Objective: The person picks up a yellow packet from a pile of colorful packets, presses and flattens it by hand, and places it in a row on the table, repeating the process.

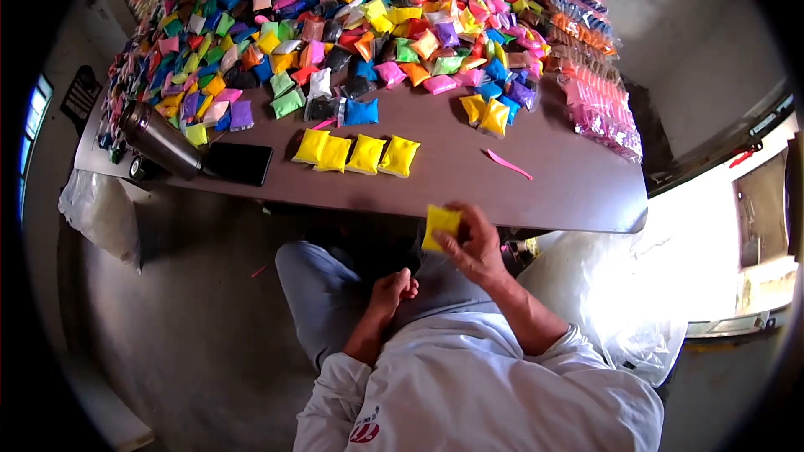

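Observation:
My right hand (477, 253) grips a small yellow packet (441, 228) between thumb and fingers, just off the table's front edge. Curled loosely, my left hand (394, 293) rests over my lap, and nothing shows in it. On the brown table (335, 191) in front of me, several filled yellow packets (366, 155) lie side by side in a row. To their right is a pink plastic stick (508, 165). A pair of yellow packets (494, 117) lies farther back, beside blue and purple ones.
A large heap of coloured packets (335, 25) covers the back of the table. Strips of bagged packets (595, 100) are stacked at the right. A metal flask (159, 141) and a black phone (239, 163) lie at the left. Plastic bags (100, 213) hang or stand at both sides.

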`<state>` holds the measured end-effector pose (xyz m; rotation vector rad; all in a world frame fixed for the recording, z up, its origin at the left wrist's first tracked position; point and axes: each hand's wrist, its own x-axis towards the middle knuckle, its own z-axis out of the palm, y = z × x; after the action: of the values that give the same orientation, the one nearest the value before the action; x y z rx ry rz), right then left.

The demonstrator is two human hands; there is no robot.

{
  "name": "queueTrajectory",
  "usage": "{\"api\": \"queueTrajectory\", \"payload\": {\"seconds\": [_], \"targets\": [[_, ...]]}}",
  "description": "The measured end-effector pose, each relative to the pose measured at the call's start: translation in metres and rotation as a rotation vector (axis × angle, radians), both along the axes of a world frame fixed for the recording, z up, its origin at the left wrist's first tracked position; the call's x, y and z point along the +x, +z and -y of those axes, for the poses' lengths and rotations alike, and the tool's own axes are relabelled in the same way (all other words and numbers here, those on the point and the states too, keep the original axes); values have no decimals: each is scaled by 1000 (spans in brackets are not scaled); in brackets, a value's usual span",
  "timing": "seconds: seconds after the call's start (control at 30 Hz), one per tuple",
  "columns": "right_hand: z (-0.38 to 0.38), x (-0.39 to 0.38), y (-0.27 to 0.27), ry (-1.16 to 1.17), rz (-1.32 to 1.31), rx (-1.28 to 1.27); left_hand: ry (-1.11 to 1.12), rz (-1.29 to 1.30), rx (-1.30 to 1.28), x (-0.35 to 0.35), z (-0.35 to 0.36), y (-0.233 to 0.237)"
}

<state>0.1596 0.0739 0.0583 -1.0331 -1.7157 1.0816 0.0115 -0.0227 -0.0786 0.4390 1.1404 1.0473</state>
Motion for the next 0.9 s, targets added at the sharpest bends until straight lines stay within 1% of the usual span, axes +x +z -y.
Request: {"api": "queueTrajectory", "payload": {"seconds": [0.03,0.07,0.1,0.13,0.2,0.23,0.37,0.43,0.47,0.53,0.73,0.83,0.9], "targets": [[-12,-2,11,-2,1,8,48,19,-22,0,-2,7],[-25,-4,21,-63,50,71,48,20,-14,0,-4,2],[-37,-6,29,-124,97,133,52,86,-5,-2,-3,-8],[-50,-7,29,-124,95,141,56,151,4,-3,-3,-14],[-78,-11,17,-119,222,111,74,167,15,-4,-2,-10],[-88,-14,15,-124,330,133,92,185,16,-5,-1,-8],[-104,-24,5,-116,409,135,147,213,-22,-7,-1,-9],[-103,-28,4,-185,539,174,160,212,-52,-8,0,-13],[-102,-28,6,-181,539,172,163,211,-55,-9,0,-14],[-98,-27,15,-167,571,55,132,253,-58,-9,0,-16],[-94,-30,11,-177,595,110,156,236,-55,-7,-1,-9],[-101,-31,14,-151,571,83,179,302,-18,-8,-2,-16],[-102,-34,18,-139,593,82,178,301,-11,-8,-1,-22]]}}
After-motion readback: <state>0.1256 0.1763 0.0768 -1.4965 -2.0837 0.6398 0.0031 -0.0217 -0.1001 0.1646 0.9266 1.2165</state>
